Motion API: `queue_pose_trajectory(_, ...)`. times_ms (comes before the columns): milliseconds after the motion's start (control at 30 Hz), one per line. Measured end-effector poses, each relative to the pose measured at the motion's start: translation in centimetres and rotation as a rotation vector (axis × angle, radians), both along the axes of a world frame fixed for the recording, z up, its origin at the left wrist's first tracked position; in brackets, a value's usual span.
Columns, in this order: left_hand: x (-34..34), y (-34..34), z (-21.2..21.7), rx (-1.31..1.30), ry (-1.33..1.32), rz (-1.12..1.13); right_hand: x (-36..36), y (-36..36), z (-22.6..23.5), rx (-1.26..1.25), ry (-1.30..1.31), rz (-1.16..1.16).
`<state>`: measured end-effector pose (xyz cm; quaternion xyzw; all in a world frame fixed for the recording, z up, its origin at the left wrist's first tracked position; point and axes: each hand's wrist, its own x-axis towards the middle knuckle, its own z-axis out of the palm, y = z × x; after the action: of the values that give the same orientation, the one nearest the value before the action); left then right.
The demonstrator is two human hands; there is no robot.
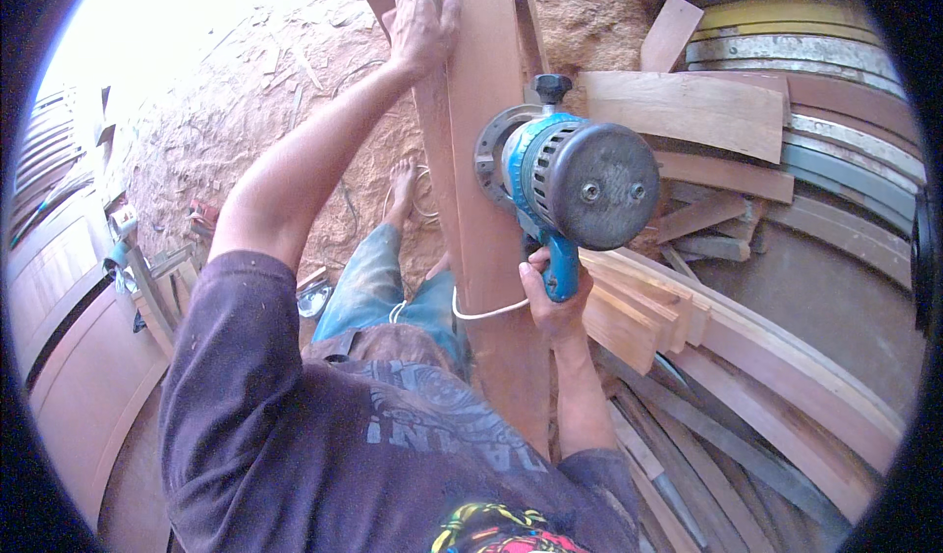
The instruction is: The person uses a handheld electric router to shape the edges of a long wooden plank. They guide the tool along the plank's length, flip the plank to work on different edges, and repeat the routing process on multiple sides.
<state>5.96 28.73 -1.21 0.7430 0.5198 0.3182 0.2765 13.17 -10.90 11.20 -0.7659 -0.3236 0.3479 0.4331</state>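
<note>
The blue router (575, 185) sits right of centre in the frame, its motor body just above my right hand (558, 307) and its round base over the long wooden plank (481, 72). My right fingers are wrapped around its blue handle (563, 270). At the upper centre, my left hand (422, 30) lies open along the plank's left edge, fingers outstretched, touching the wood.
</note>
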Motion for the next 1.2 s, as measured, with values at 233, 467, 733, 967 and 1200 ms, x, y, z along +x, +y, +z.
queue_pose_trajectory(233,0.5,1.8,-2.0,0.061,-0.03,-0.004,0.2,1.1,-0.7,0.054,-0.083,0.048)
queue_pose_trajectory(467,0.6,0.9,-1.9,0.075,-0.013,0.0,0.5,3.0,-0.5,0.058,-0.003,-0.036)
queue_pose_trajectory(733,0.5,0.4,-0.7,0.043,0.038,-0.01,1.3,5.2,-1.1,0.084,-0.037,0.008)
queue_pose_trajectory(967,0.6,0.3,-0.7,0.009,0.017,-0.021,2.0,7.9,-1.1,0.094,-0.021,-0.031)
queue_pose_trajectory(1200,0.4,0.0,-0.2,-0.009,0.019,-0.036,2.5,10.8,-0.7,0.072,0.047,-0.053)
